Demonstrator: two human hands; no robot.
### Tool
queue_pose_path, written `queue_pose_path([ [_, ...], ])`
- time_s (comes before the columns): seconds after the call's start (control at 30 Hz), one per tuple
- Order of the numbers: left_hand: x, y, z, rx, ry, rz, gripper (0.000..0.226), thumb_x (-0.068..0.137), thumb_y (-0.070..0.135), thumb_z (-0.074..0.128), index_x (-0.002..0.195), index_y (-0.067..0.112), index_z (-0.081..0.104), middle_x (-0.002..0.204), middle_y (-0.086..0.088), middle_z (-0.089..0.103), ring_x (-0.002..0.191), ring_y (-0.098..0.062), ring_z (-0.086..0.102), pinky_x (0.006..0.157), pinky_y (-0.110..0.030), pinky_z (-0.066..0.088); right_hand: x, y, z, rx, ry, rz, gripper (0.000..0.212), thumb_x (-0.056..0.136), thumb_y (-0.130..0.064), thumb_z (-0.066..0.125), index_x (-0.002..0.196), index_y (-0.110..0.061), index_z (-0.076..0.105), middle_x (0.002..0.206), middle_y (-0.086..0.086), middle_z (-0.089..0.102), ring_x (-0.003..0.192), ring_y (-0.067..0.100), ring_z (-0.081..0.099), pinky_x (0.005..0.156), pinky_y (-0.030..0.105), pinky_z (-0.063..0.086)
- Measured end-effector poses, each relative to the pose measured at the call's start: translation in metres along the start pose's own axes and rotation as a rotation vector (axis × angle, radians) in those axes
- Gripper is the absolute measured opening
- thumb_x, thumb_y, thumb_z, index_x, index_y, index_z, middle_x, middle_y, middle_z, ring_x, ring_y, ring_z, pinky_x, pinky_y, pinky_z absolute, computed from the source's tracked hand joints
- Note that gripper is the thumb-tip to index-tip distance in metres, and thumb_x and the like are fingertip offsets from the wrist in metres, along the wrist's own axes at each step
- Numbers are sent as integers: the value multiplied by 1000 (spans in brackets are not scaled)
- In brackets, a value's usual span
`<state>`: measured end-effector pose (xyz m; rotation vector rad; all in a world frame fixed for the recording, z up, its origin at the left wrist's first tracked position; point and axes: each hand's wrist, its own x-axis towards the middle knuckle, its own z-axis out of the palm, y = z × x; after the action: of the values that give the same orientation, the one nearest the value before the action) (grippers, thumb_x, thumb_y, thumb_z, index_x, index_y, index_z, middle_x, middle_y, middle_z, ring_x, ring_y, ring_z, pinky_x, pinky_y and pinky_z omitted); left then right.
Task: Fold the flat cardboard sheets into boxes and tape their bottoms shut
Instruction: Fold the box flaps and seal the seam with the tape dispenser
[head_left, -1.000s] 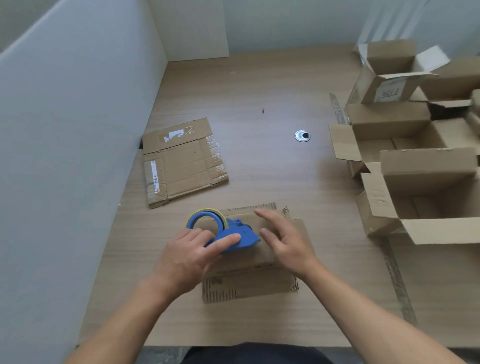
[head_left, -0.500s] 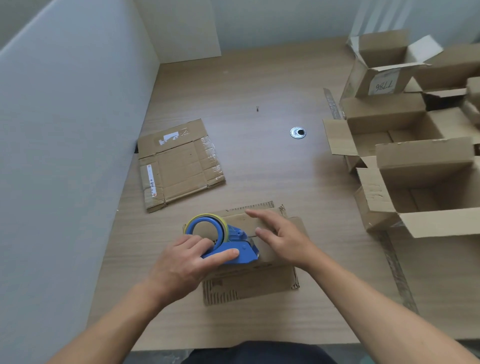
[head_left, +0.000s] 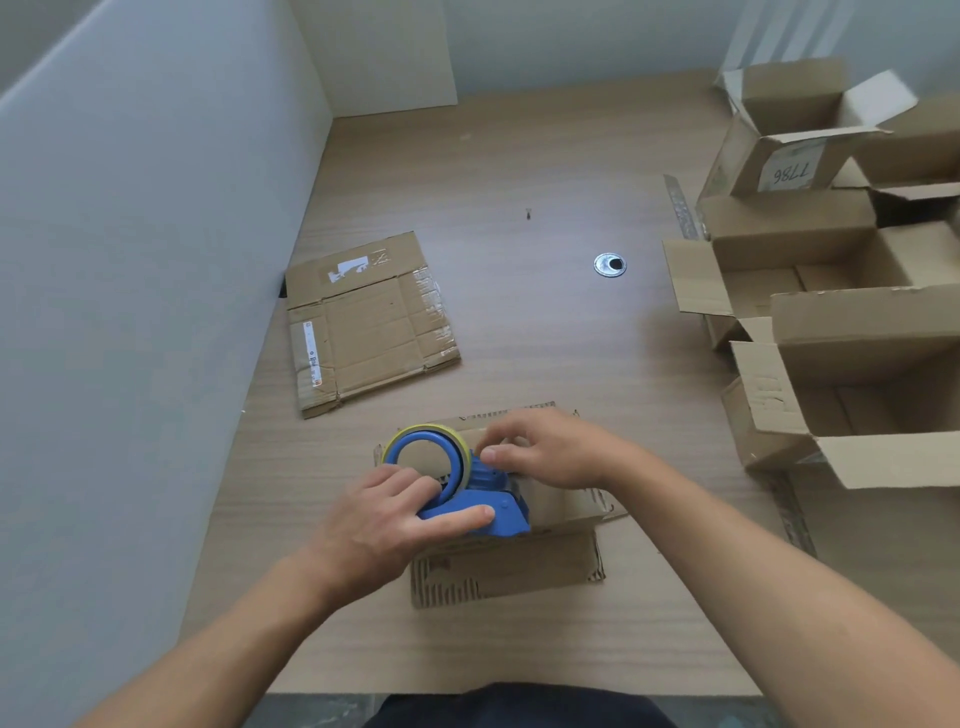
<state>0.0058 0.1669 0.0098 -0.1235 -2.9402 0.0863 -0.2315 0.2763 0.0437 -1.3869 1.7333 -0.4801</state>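
Note:
A small folded cardboard box (head_left: 556, 509) lies bottom-up near the table's front edge, its lower flaps (head_left: 509, 571) spread toward me. On it rests a blue tape dispenser (head_left: 457, 483) with a yellow-edged roll. My left hand (head_left: 384, 525) grips the dispenser's handle, thumb along its blue side. My right hand (head_left: 545, 449) sits just right of the roll with fingers curled at the dispenser's front; whether it pinches the tape end is hidden. A flat cardboard sheet (head_left: 363, 322) lies further back by the left wall.
Several open folded boxes (head_left: 841, 364) crowd the table's right side, one labelled 7786 (head_left: 789, 174). A grey partition (head_left: 130, 312) runs along the left. A metal cable grommet (head_left: 609, 265) sits mid-table. Strips of tape (head_left: 680, 205) lie by the boxes.
My right hand lifted off the box top and drew left to the dispenser's front, its fingers curling. The left hand and dispenser stayed almost where they were.

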Motion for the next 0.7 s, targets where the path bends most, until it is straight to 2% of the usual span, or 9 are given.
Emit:
queue_pose_path([
  [0.1,-3,3,1,10,6,2,86,74,-9,51,144,39,37,82,-1,55,68,-21,47,66,-35,50,1,-5,0,-73,-7,32,17,92,-49,60,95,-34,66,84,-22,58,89,7,56,76,31,44],
  [0.23,-5,4,4,17,9,4,81,79,-9,46,142,40,39,82,-2,54,68,-22,46,66,-37,50,3,-16,8,-120,32,106,27,88,-56,61,81,-30,59,81,-12,59,82,11,56,65,30,44],
  [0.33,-5,6,4,17,18,-4,74,86,-7,39,142,41,39,82,-2,55,68,-23,48,66,-37,50,5,-28,12,-173,55,146,24,88,-47,62,82,-24,62,80,-5,61,79,14,57,60,29,43],
  [0.47,-4,7,4,19,29,-1,66,95,-4,23,142,40,39,82,-2,55,68,-22,48,66,-37,50,4,-39,9,-182,38,189,15,87,-28,61,90,-16,70,85,2,68,79,20,63,67,35,55],
  [0.53,-1,8,4,23,30,-1,66,95,-4,21,142,40,38,82,-2,53,67,-22,46,65,-37,50,4,-45,8,-305,37,171,13,85,-22,59,83,-14,68,83,4,66,76,23,62,69,40,58],
  [0.63,2,7,4,13,34,-3,64,95,-3,23,140,39,41,81,-1,50,67,-20,43,64,-36,49,5,-54,12,-514,81,123,9,86,-20,56,80,-14,55,92,0,51,83,23,52,77,42,51],
  [0.7,3,6,3,7,36,-7,63,95,-2,27,139,39,42,81,0,49,66,-20,42,64,-35,48,7,-57,13,-556,93,97,8,87,-20,56,82,-17,51,96,-1,49,86,22,47,79,43,47],
])
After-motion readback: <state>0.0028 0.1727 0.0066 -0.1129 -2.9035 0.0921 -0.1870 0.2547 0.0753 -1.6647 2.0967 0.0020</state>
